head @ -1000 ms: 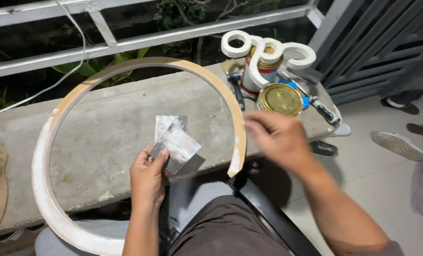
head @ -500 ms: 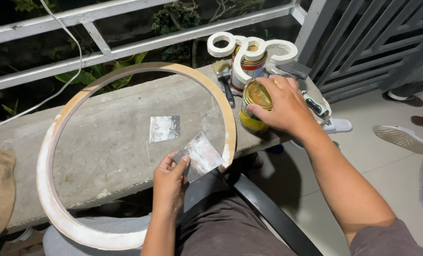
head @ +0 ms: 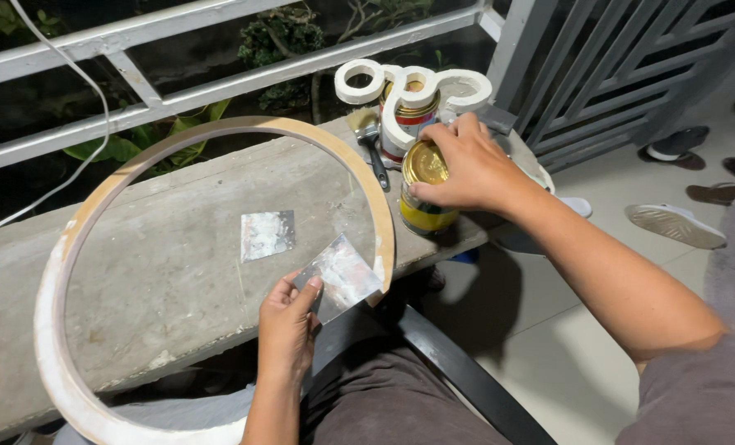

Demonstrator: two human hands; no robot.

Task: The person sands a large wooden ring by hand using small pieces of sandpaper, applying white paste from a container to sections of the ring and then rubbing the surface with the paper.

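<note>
Right hand [head: 466, 169] now settled on tin [head: 423, 194] at ledge [head: 161, 272] end, fingers curled round lid | left hand [head: 289, 325] pinching scraper [head: 344, 276] over hoop [head: 219, 140] | risk: tin near edge, could tip.

Artificial light from above and behind the camera falls brightly on the grey concrete counter [head: 178, 247], while the plants beyond the white metal railing [head: 219, 91] sink into darkness. The gold lid of the yellow tin can [head: 424, 163] glints. Focus is sharp throughout, with slight bending towards the edges.
</note>
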